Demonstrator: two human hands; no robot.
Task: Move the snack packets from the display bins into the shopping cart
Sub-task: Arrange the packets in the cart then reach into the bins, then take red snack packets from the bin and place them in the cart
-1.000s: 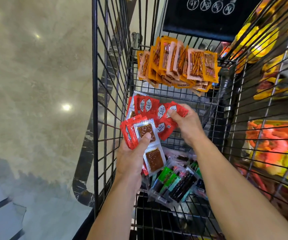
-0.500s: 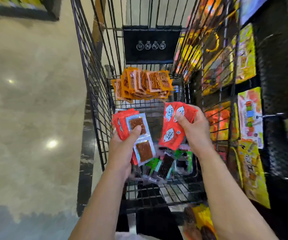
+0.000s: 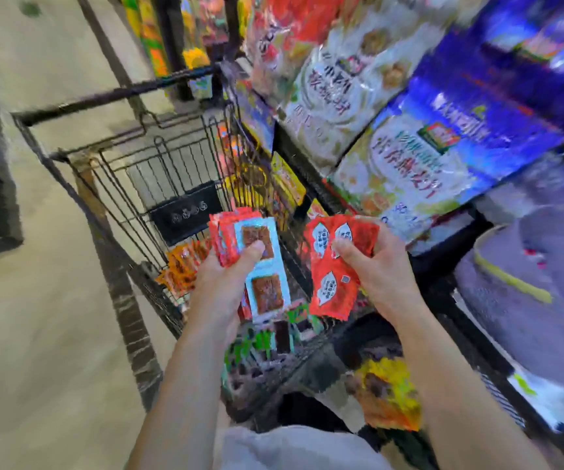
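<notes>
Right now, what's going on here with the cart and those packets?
A person stands over a shopping cart, both hands full. The left hand grips a stack of red windowed packets; the right hand grips red packets with white labels. Both bunches are held above the cart, not yet dropped in. Orange packets already lie inside.

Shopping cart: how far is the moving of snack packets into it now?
Done: orange packets and green packets lie in the cart. In hand: the left hand grips a red stack, the right hand grips more red packets, both above the cart. Left: dropping these in.
</notes>
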